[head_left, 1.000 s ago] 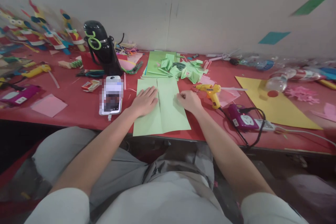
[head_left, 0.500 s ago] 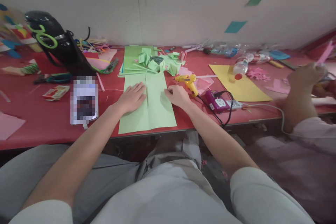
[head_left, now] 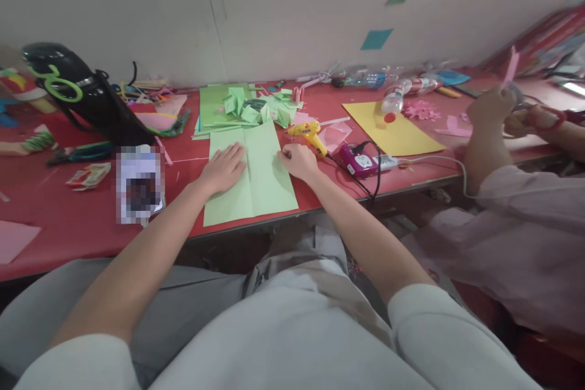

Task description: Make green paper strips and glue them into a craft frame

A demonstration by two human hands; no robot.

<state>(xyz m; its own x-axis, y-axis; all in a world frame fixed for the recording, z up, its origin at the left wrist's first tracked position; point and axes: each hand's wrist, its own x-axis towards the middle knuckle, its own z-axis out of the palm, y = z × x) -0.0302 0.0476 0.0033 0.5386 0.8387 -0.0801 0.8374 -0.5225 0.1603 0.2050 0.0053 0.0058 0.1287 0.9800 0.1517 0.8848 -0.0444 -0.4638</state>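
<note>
A light green paper sheet with a lengthwise fold lies on the red table in front of me. My left hand rests flat on its left half, fingers stretched out. My right hand sits at the sheet's right edge with fingers curled, pinching the paper's edge. A yellow glue gun lies just right of that hand.
A phone lies left of the sheet, a black flask behind it. Green paper scraps pile at the back. A purple power strip, yellow sheet and bottle lie right. A seated person's hand holds pink paper.
My view has swung to the right, bringing the person beside me into sight. Both my hands stay on the green sheet in much the same pose.
</note>
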